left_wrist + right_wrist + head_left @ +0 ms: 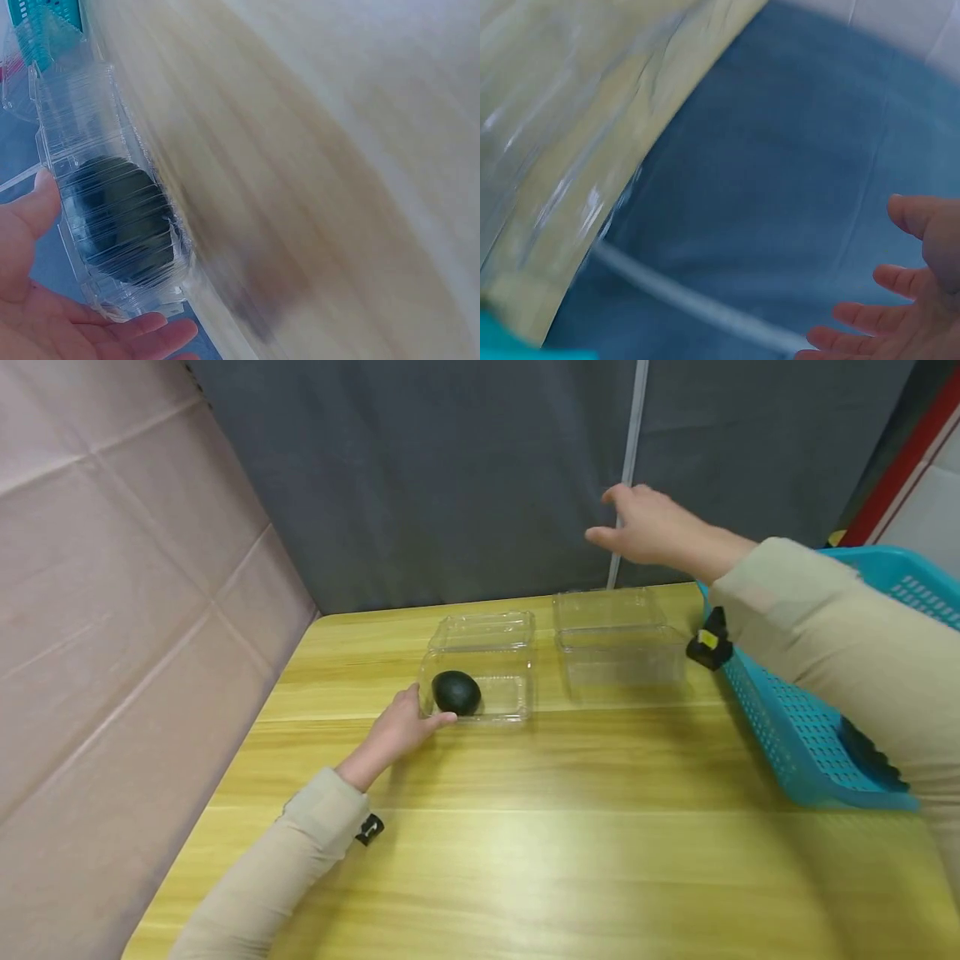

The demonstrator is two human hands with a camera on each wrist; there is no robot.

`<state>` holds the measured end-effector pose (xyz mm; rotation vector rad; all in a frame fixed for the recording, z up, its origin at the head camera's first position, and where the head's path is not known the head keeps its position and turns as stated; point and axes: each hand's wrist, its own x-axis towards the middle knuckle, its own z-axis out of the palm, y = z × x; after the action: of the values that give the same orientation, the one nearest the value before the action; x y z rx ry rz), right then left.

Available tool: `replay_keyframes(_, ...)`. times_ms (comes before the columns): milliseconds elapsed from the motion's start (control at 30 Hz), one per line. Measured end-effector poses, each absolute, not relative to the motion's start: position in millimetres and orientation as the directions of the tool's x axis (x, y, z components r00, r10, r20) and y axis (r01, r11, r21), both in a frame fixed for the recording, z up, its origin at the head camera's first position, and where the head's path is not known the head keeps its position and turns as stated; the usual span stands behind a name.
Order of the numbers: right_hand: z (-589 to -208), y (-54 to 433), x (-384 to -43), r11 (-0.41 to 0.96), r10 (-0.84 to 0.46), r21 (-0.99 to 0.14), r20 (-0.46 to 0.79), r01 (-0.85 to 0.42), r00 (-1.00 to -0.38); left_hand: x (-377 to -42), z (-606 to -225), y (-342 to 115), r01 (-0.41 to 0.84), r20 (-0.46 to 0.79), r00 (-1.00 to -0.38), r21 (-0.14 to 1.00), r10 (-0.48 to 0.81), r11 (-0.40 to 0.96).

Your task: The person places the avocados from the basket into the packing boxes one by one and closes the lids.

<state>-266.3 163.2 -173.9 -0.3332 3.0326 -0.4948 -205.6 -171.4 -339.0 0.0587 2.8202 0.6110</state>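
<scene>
A dark green avocado-shaped fruit (456,693) lies at the left end of a clear plastic clamshell box (504,697), whose lid (483,632) is folded back. At that end is my left hand (401,724), thumb along the near side and fingers by the left edge. The left wrist view shows the hand (67,300) with fairly straight fingers at the box, the dark fruit (120,219) showing through the plastic. My right hand (648,527) is raised above a second clear box (626,667), its fingers spread and nothing in them.
A blue perforated basket (780,727) stands at the right, partly behind my right sleeve (862,635), with a dark bumpy item (870,756) in it. A grey curtain (450,485) hangs behind the wooden table (525,860), and a pale cloth wall (135,610) borders its left.
</scene>
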Motion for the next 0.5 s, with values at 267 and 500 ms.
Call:
replay_keyframes(267, -190, 253, -261, 0.947, -0.066, -0.316, -0.018, -0.057, -0.998, -205, -338, -173, -0.012, -0.24, -0.966, 0.408, 0.095, 0.913)
replay_keyframes(500, -220, 330, -256, 0.956, 0.009, -0.291, -0.116, 0.042, -0.993, -205, -338, -173, -0.012, -0.238, -0.967, 0.411, 0.095, 0.911)
